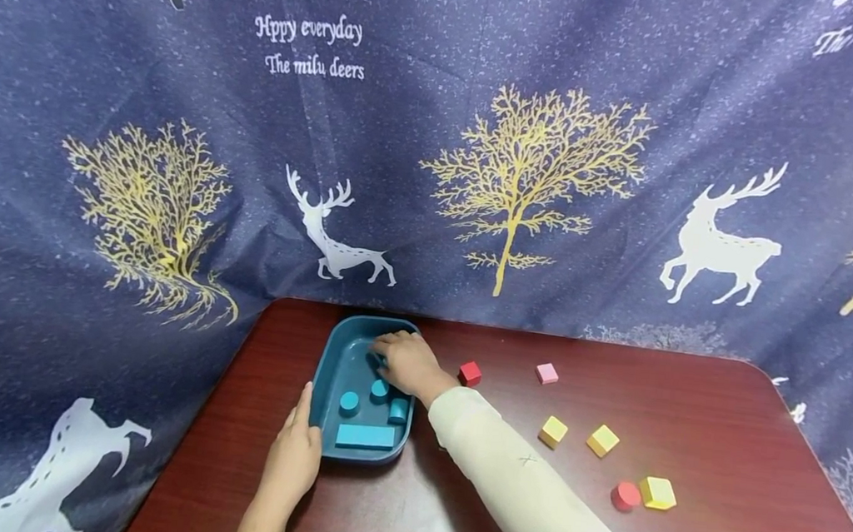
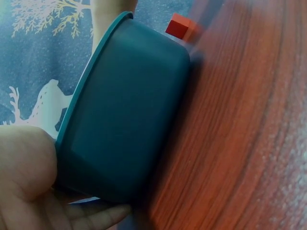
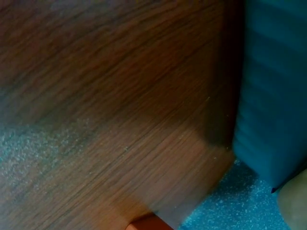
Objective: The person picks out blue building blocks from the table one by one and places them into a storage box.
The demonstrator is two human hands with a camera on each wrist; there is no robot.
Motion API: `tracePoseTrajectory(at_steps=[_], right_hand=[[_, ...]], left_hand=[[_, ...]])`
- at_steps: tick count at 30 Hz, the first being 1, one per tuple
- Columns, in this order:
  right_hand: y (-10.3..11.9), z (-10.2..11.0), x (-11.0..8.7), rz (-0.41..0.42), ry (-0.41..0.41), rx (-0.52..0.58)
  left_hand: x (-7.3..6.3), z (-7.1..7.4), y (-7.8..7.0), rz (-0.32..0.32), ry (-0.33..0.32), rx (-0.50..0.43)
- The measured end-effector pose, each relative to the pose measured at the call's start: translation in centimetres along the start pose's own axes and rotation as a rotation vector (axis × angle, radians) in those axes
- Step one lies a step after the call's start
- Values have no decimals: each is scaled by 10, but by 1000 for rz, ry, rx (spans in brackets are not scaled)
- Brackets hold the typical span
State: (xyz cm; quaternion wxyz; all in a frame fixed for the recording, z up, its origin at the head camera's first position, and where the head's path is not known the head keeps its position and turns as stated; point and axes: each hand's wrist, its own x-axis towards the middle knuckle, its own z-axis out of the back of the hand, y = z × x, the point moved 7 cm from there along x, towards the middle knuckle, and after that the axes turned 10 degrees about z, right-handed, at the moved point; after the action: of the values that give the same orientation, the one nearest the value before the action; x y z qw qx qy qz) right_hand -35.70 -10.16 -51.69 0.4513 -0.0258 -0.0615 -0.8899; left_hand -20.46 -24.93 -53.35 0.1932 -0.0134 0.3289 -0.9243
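A dark teal tray (image 1: 360, 454) sits at the left of the table. Inside it lie a long blue block (image 1: 364, 436), two blue cylinders (image 1: 350, 403) and another blue block (image 1: 397, 411) by the right wall. My left hand (image 1: 293, 448) rests against the tray's left side, fingers extended along it. My right hand (image 1: 407, 365) reaches over the right rim into the far part of the tray, fingers bent downward. A bit of blue shows between its thumb and fingers; whether this is a held block or the tray floor, I cannot tell.
Right of the tray are a red cube (image 1: 470, 374), a pink block (image 1: 547, 373), yellow cubes (image 1: 553, 431) and a red cylinder (image 1: 626, 496) on the brown table (image 1: 742, 458). A patterned blue cloth (image 1: 422, 132) hangs behind the table.
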Motion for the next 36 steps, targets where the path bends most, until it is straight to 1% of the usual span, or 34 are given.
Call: tracePoseTrajectory(at_steps=[5, 8, 12, 20, 26, 29, 33, 36], right_hand=[[0, 1, -2, 13, -16, 32], [-1, 0, -4, -4, -7, 81], [-2, 1, -6, -21, -1, 107], [3, 10, -6, 19, -40, 139], [2, 19, -7, 57, -107, 107], [0, 25, -9, 70, -154, 122], [-8, 32, -14, 50, -203, 141], [-14, 35, -19, 38, -212, 132]], left_hand=[[0, 0, -2, -6, 3, 1], [-1, 0, -2, -12, 4, 9], [0, 0, -4, -23, 7, 25], [-1, 0, -4, -20, -3, 31], [-1, 3, -8, -40, -2, 41], [-2, 4, -9, -49, -3, 47], [-3, 5, -10, -54, -2, 41], [-3, 5, -10, -51, 6, 27]])
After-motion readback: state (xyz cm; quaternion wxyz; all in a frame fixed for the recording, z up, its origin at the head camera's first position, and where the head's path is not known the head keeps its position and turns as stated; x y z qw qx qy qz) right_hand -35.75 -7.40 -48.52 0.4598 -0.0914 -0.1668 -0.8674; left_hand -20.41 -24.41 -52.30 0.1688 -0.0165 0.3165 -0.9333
